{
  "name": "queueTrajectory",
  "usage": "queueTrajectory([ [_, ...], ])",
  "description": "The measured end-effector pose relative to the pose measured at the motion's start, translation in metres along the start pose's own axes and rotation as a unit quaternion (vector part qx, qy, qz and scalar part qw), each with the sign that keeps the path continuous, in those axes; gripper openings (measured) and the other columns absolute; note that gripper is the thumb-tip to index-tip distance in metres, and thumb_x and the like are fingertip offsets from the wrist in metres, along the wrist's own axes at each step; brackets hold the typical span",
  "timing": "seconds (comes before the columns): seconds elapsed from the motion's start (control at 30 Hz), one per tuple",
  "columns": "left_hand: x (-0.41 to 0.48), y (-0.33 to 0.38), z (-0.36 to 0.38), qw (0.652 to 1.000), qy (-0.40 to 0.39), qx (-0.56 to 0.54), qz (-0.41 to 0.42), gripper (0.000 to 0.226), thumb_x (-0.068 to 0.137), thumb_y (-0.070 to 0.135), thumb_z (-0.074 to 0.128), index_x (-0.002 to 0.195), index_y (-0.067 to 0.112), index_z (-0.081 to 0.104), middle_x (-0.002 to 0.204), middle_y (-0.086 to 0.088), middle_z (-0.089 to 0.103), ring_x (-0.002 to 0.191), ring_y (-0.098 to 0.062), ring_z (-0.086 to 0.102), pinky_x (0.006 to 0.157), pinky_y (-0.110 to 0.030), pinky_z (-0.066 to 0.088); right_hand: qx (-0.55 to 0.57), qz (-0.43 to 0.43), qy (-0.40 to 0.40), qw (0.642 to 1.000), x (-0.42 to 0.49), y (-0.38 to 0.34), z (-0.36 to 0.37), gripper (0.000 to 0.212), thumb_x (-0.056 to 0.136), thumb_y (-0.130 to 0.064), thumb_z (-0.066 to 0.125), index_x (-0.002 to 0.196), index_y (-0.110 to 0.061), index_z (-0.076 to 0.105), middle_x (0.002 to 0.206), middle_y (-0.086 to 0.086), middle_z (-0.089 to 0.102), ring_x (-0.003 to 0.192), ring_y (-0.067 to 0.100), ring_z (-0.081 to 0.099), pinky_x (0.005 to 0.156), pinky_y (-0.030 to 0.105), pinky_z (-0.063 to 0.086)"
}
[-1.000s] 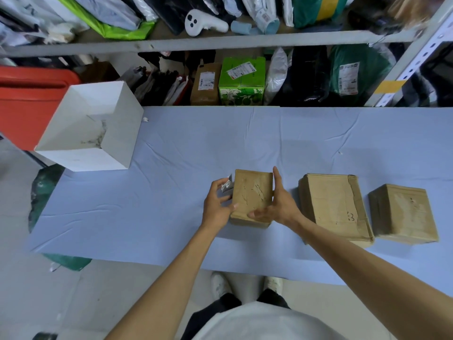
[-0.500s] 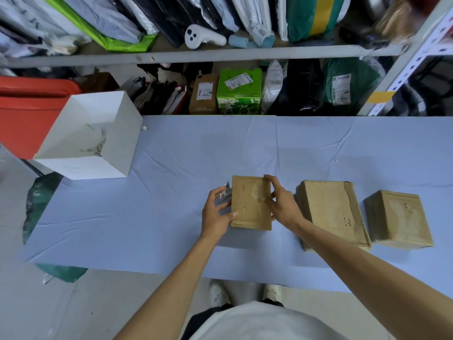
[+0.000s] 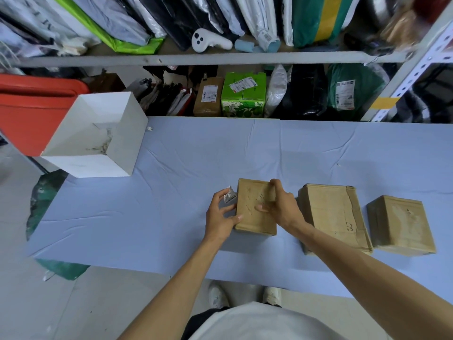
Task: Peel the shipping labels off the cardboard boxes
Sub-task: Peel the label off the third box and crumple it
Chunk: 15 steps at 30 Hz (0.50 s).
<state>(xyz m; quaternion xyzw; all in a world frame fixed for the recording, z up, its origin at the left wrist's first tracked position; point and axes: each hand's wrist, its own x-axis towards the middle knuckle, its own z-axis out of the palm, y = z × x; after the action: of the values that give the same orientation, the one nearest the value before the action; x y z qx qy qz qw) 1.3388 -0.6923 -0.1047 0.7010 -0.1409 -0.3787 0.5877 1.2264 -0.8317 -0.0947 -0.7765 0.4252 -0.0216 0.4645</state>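
Three brown cardboard boxes stand in a row near the front of the blue-covered table (image 3: pixel 171 192). My right hand (image 3: pixel 279 207) lies across the top of the left box (image 3: pixel 252 217), fingers curled over its far edge. My left hand (image 3: pixel 220 217) is at that box's left side, thumb against its near corner, fingers pinching a crumpled white peeled label (image 3: pixel 230 196). The top of the left box shows torn patches and no label. The middle box (image 3: pixel 333 214) and the right box (image 3: pixel 402 224) stand untouched to the right.
An open white box (image 3: pixel 98 165) with scraps inside sits at the table's far left. Behind the table, shelves hold parcels, a green carton (image 3: pixel 242 96) and bagged goods. A red bin (image 3: pixel 29 111) stands at left. The table's front edge is close to my body.
My right hand slid from the left box's right side onto its top. The box turned slightly. My left hand kept hold of the crumpled label.
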Motion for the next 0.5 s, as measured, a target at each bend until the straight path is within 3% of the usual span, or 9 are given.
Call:
queueTrajectory([
  [0.07, -0.0009, 0.0014, 0.0001, 1.0, -0.003, 0.005, -0.001, 0.075, 0.07, -0.017, 0.073, 0.129, 0.023, 0.048, 0.113, 0.023, 0.054, 0.095, -0.006, 0.066, 0.067, -0.028, 0.06, 0.031, 0.019, 0.005, 0.999, -0.0008, -0.0008, -0.0015, 0.036, 0.094, -0.03, 0.059, 0.122, -0.021, 0.038, 0.107, 0.014, 0.056, 0.076, 0.017, 0.056, 0.064, 0.03, 0.048],
  [0.13, -0.0017, 0.0013, 0.0003, 1.0, -0.006, 0.012, -0.004, 0.076, 0.069, -0.016, 0.074, 0.129, 0.023, 0.048, 0.115, 0.02, 0.053, 0.096, -0.01, 0.066, 0.067, -0.028, 0.06, 0.07, 0.063, 0.006, 0.996, -0.0033, -0.0019, -0.0032, 0.019, 0.102, -0.032, 0.041, 0.113, -0.018, 0.046, 0.107, 0.018, 0.059, 0.07, 0.014, 0.056, 0.07, 0.033, 0.053],
  [0.23, -0.0035, 0.0001, 0.0021, 1.0, -0.007, 0.015, -0.006, 0.075, 0.069, -0.015, 0.075, 0.128, 0.024, 0.049, 0.115, 0.021, 0.052, 0.095, -0.009, 0.066, 0.067, -0.028, 0.06, 0.01, 0.047, 0.021, 0.999, -0.0044, 0.002, -0.0039, 0.035, 0.101, -0.038, 0.038, 0.13, -0.017, 0.038, 0.104, 0.011, 0.062, 0.07, 0.015, 0.057, 0.061, 0.024, 0.053],
  [0.4, -0.0048, 0.0015, 0.0055, 1.0, -0.005, 0.02, 0.0, 0.076, 0.066, -0.012, 0.078, 0.124, 0.029, 0.05, 0.119, 0.024, 0.051, 0.096, -0.01, 0.067, 0.066, -0.028, 0.06, -0.056, 0.012, 0.021, 0.998, -0.0082, -0.0011, 0.0031, 0.098, 0.059, -0.059, 0.082, 0.128, -0.022, 0.023, 0.091, 0.006, 0.058, 0.08, 0.025, 0.059, 0.063, 0.033, 0.049],
  [0.5, -0.0021, 0.0012, 0.0047, 1.0, -0.001, 0.017, 0.002, 0.077, 0.065, -0.014, 0.078, 0.124, 0.029, 0.053, 0.13, 0.011, 0.053, 0.096, -0.016, 0.068, 0.07, -0.034, 0.061, -0.046, 0.001, 0.04, 0.998, -0.0052, -0.0034, 0.0024, 0.089, 0.056, -0.056, 0.085, 0.113, -0.02, 0.026, 0.081, 0.002, 0.054, 0.075, 0.024, 0.057, 0.059, 0.035, 0.049],
])
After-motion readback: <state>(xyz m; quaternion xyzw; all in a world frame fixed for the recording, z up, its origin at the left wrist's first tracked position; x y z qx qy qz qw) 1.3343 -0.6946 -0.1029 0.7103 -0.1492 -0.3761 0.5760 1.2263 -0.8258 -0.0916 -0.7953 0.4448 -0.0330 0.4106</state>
